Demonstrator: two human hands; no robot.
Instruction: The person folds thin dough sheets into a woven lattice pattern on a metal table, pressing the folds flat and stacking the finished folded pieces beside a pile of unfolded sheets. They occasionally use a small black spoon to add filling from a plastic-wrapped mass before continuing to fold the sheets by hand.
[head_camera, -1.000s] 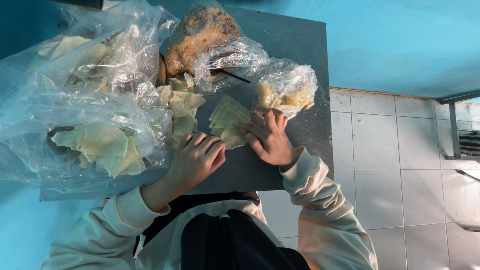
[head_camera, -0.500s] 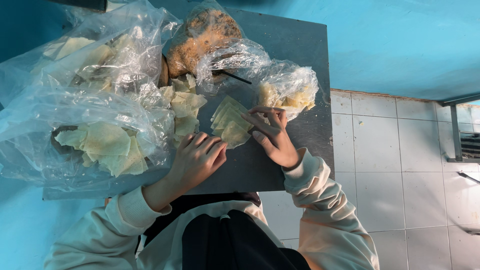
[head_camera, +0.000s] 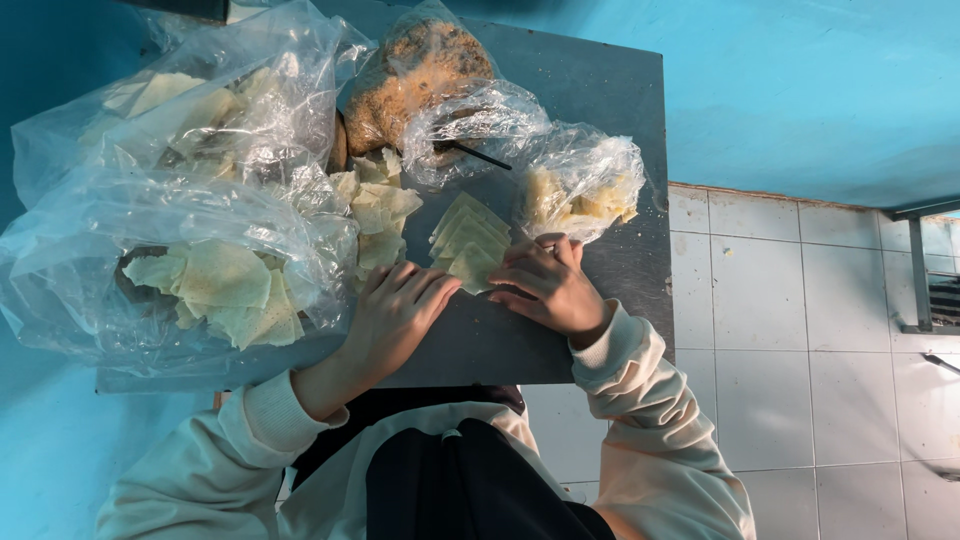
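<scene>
**Both hands at a fanned stack of pale wrappers on the grey bench**

A small fanned stack of pale yellow-green square wrappers (head_camera: 468, 243) lies flat on the dark grey metal bench (head_camera: 600, 80), near its front edge and roughly in the middle. The right hand (head_camera: 545, 285) rests at the stack's near right corner, fingers curled loosely with the tips touching the sheets; it is not clamped around anything. The left hand (head_camera: 400, 305) lies palm down on the bench just left of the stack, fingers spread flat and pointing toward it, the fingertips at or just short of the lowest sheet's edge.

Directly left of the stack sits a loose heap of similar pale sheets (head_camera: 375, 205), spilling from a big clear plastic bag (head_camera: 200, 200) that covers the left half of the bench and holds many more of them. Behind the stack is a clear bag of brown crumbly filling (head_camera: 410, 75), and next to it a crumpled clear bag (head_camera: 475, 125) with a thin dark stick (head_camera: 478, 155) poking out. To the right of that, close to the right hand, is a smaller clear bag of pale yellow pieces (head_camera: 585, 190).

The person wears a cream sweatshirt with ribbed cuffs. White floor tiles (head_camera: 780, 300) show to the right, under a turquoise wall (head_camera: 800, 90).
</scene>
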